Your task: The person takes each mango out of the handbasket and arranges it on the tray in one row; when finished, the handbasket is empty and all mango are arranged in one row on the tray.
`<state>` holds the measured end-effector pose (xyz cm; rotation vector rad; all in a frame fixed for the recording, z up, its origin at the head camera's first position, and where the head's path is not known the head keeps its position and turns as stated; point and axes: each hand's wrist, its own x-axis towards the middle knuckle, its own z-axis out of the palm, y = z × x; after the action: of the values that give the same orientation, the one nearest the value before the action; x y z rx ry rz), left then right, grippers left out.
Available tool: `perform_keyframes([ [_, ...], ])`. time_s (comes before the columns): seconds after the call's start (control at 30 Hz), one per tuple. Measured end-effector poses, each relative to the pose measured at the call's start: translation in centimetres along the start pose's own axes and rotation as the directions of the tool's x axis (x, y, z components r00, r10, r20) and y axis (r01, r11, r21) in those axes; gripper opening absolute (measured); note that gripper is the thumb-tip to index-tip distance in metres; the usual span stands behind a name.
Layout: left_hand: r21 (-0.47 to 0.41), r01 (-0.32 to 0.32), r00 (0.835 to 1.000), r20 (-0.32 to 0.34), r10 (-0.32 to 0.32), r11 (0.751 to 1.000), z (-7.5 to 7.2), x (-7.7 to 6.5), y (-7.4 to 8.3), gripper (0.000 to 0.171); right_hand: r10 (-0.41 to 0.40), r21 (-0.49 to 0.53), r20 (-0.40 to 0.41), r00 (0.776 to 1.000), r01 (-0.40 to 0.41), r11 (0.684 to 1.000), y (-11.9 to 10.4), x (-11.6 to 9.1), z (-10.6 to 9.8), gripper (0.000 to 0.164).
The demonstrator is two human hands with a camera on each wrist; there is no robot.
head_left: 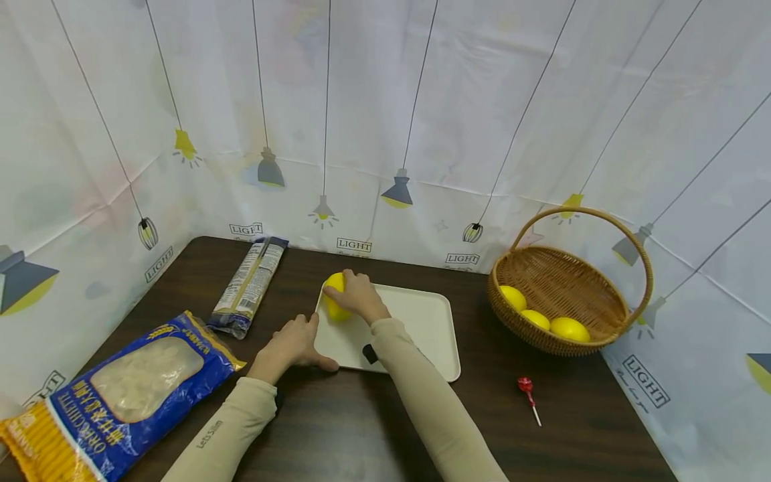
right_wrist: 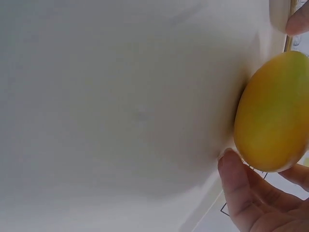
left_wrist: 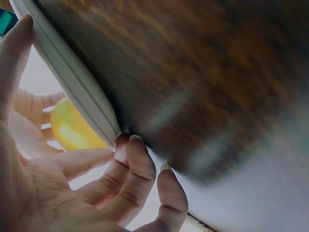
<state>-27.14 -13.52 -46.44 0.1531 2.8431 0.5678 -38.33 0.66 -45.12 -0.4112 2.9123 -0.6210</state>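
Note:
My right hand (head_left: 357,294) grips a yellow lemon (head_left: 336,309) at the left end of a shallow white rectangular tray (head_left: 415,321). In the right wrist view the lemon (right_wrist: 273,113) looks smooth, with fingers (right_wrist: 236,188) around its lower side. My left hand (head_left: 293,345) holds the tray's near left corner; its thumb lies along the front edge and its fingers reach the left edge. The left wrist view shows the thumb and fingertips against the tray's rim (left_wrist: 72,77), with the lemon (left_wrist: 75,126) behind it.
A wicker basket (head_left: 563,284) with an arched handle and three lemons (head_left: 569,329) stands at the back right. A red lollipop (head_left: 526,385) lies in front of it. On the left are a blue pasta bag (head_left: 181,408) and a long pasta packet (head_left: 251,284). A patterned curtain (head_left: 373,120) hangs behind.

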Motion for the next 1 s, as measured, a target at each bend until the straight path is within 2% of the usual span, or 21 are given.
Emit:
perform_keyframes([
  [0.27, -0.007, 0.009, 1.000, 0.014, -0.009, 1.000, 0.1, 0.1, 0.1, 0.123, -0.006, -0.040, -0.017, 1.000, 0.006, 0.999, 0.8, -1.0, -1.4, 0.082],
  [0.47, -0.019, 0.025, 0.999, 0.024, -0.025, 0.999, 0.1, 0.2, -0.3, 0.124, -0.036, -0.057, -0.048, 0.998, 0.034, 0.998, 2.0, -2.0, -3.6, 0.084],
  [0.77, -0.029, 0.018, 0.999, 0.033, -0.017, 0.999, 0.1, 0.2, -0.2, 0.126, -0.043, -0.091, -0.099, 0.994, 0.034, 0.995, 5.2, -4.2, -8.3, 0.083],
  [1.0, -0.020, -0.003, 1.000, 0.022, 0.004, 1.000, 0.1, 0.1, -0.1, 0.126, -0.051, -0.153, -0.130, 0.990, 0.031, 0.988, 8.2, -5.6, -10.8, 0.082],
])
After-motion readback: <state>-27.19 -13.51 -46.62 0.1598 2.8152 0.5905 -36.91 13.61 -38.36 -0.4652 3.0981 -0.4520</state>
